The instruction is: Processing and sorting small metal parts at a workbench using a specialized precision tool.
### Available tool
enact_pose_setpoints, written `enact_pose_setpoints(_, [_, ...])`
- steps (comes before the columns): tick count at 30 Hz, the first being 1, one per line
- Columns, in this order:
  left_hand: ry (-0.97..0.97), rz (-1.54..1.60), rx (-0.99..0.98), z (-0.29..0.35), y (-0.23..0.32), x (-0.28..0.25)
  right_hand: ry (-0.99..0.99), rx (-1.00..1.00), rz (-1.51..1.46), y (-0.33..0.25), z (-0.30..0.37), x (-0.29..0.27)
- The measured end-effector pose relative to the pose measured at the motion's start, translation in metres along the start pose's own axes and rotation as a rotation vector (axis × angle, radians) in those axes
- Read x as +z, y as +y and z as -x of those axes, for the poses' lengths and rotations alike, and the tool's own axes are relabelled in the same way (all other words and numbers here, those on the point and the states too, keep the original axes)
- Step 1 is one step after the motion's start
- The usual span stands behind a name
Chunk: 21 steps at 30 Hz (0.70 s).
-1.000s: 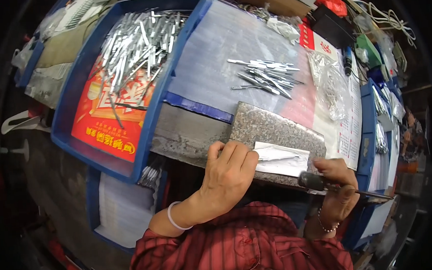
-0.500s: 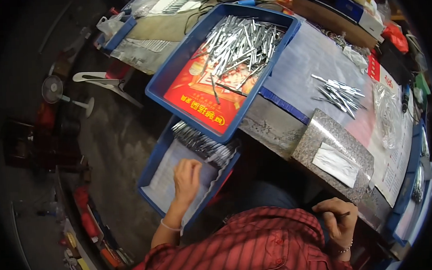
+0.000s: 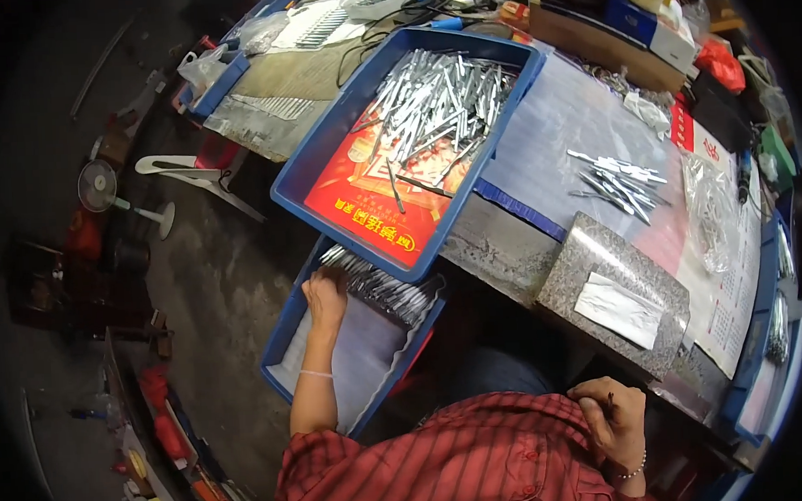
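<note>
My left hand (image 3: 326, 294) is inside the lower blue bin, at the left end of a row of slim metal rods (image 3: 380, 283). Its fingers are curled in at the rods, and what they grip, if anything, is hidden. My right hand (image 3: 616, 411) rests in front of my chest, closed, with the tip of a small dark rod (image 3: 611, 402) showing between the fingers. Above the lower bin, a larger blue bin (image 3: 304, 179) juts past the table edge. It holds a heap of shiny metal rods (image 3: 444, 105) on a red printed sheet (image 3: 358, 194).
To the right on the table are a loose pile of metal rods (image 3: 620, 183) and a speckled stone slab (image 3: 616, 250) with a folded white cloth (image 3: 620, 309) on it. A clear plastic bag (image 3: 711, 210) lies beyond. A white fan (image 3: 98, 185) stands at the left.
My left hand has moved forward and slightly left, from over the lower bin's bare liner to the rods. My right hand has turned a little, still holding the dark rod.
</note>
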<state>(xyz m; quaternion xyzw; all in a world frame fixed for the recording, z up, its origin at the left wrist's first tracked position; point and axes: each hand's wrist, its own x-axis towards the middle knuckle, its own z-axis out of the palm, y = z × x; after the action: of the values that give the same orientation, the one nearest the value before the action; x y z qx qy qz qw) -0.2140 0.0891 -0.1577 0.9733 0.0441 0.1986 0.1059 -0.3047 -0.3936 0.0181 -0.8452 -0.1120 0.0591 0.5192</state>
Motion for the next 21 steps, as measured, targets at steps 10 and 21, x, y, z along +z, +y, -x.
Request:
enact_pose_setpoints(10, [-0.291,0.528,0.229,0.000,0.202,-0.122,-0.198,-0.235,-0.081,0.023,-0.014,0.004])
enact_pose_setpoints(21, [-0.239,0.645,0.640,-0.146,0.379,0.013,-0.197,-0.254,-0.122,0.040,0.023,-0.006])
